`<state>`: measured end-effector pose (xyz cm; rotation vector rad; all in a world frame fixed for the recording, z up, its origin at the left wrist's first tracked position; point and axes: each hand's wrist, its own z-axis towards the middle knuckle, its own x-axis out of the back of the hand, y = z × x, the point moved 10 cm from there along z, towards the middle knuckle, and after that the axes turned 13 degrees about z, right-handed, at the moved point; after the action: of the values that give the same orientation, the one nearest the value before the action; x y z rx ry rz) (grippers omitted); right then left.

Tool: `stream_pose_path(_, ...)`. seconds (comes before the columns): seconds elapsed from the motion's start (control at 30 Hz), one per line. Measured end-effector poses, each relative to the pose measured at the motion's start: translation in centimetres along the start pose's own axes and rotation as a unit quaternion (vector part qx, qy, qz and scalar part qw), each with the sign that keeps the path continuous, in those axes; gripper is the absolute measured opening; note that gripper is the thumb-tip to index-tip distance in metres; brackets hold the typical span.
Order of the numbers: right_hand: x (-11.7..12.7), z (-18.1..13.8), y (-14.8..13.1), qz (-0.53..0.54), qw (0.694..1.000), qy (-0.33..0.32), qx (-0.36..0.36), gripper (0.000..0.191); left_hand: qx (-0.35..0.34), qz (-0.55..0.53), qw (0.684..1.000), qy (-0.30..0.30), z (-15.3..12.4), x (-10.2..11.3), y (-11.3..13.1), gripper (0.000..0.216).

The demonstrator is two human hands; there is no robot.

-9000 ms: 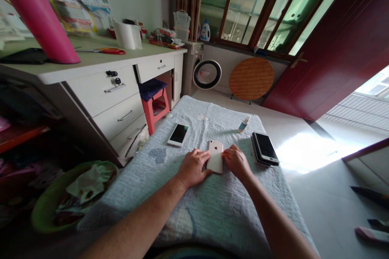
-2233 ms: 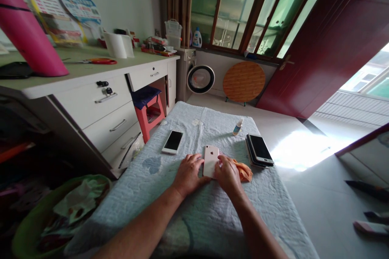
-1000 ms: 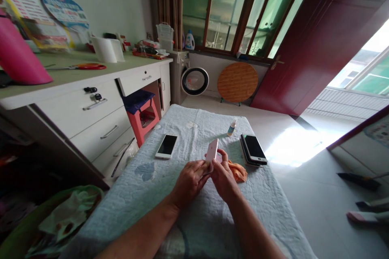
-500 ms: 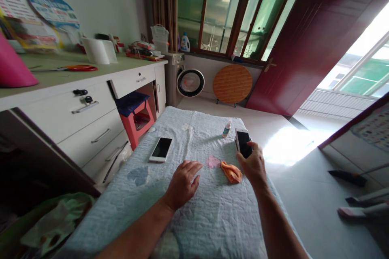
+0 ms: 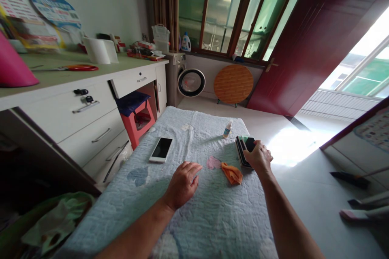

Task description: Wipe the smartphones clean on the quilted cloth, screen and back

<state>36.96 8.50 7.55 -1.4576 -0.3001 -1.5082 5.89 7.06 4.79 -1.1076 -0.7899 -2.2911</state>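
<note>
My right hand (image 5: 259, 158) lies on a stack of dark-screened phones (image 5: 243, 148) at the right edge of the quilt-covered table (image 5: 200, 218). Its fingers curl over the top phone, which rests on the pile. A crumpled orange cloth (image 5: 231, 172) lies just left of the stack. My left hand (image 5: 182, 183) rests palm down on the quilt near the middle, fingers loosely apart, holding nothing. A white phone (image 5: 161, 149) lies screen up farther left. A small spray bottle (image 5: 227, 129) stands beyond the stack.
A white desk with drawers (image 5: 91, 117) runs along the left, with a red stool (image 5: 135, 113) under it. A green basin of rags (image 5: 45, 226) sits at the lower left. Broom handles (image 5: 352, 178) lie on the floor at the right.
The pink-backed phone was lifted from between both hands, turned over and carried right by my right hand onto the stack. My left hand let go and rests flat. The orange cloth stays.
</note>
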Motion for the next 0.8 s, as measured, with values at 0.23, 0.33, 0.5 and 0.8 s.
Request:
stream_pose_path(0.23, -0.9, 0.4, 0.2, -0.014, 1.000, -0.009, -0.004, 0.055, 0.001, 0.002, 1.000, -0.005, 0.0, -0.1, -0.1, 0.036)
stream_pose_path(0.33, -1.5, 0.5, 0.1, -0.020, 1.000, -0.023, -0.004, 0.056, 0.003, 0.003, 1.000, -0.004, 0.1, 0.0, -0.2, 0.036)
stream_pose_path(0.5, -1.9, 0.5, 0.0, -0.037, 0.998, -0.039, -0.019, 0.054, 0.005, 0.005, 1.000, 0.005, 0.2, 0.1, -0.2, 0.034)
stream_pose_path(0.8, -2.0, 0.7, 0.1, -0.041, 0.998, -0.047, -0.022, 0.057, 0.007, 0.007, 1.000, 0.005, 0.0, -0.1, -0.4, 0.034)
